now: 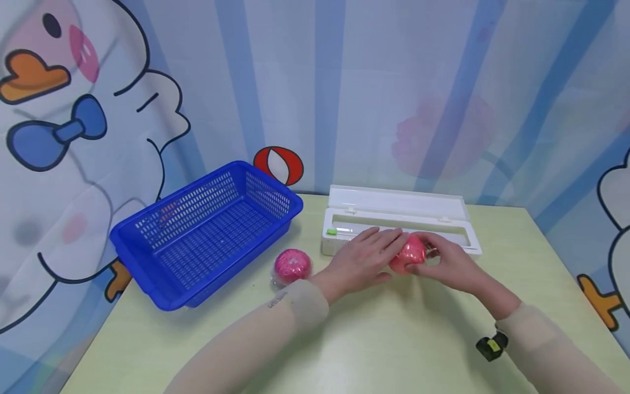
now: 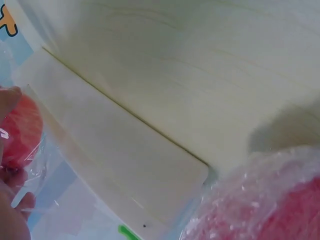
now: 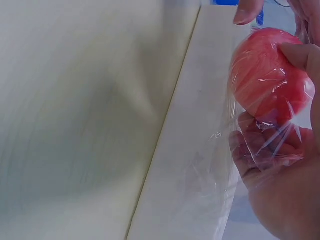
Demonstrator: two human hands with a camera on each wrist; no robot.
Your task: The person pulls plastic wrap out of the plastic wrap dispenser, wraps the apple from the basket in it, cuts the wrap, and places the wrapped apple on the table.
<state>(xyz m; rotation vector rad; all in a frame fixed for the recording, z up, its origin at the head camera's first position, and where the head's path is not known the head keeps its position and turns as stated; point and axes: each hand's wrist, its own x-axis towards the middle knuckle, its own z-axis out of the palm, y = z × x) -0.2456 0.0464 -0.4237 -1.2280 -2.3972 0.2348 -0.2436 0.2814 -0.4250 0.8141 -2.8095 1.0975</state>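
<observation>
In the head view, my right hand (image 1: 450, 265) grips a pinkish-red round thing (image 1: 410, 254) wrapped in clear film, which could be a fruit. Its thumb presses one side and its fingers lie under the other, with loose film (image 3: 270, 150) over the fingers in the right wrist view. My left hand (image 1: 361, 260) lies beside the round thing, fingers extended and the tips close against it; whether they touch is unclear. Just behind both hands stands a long white cling film box (image 1: 328, 243) with its lid (image 1: 398, 200) raised. A second wrapped, deeper pink round thing (image 1: 292, 266) rests near my left wrist.
A blue slotted basket (image 1: 202, 298) stands at the left of the table (image 1: 384, 350). On the box's left end sits a small green piece (image 1: 332, 232). A printed curtain (image 1: 364, 98) hangs behind the table. A black strap piece (image 1: 492, 346) is at my right wrist.
</observation>
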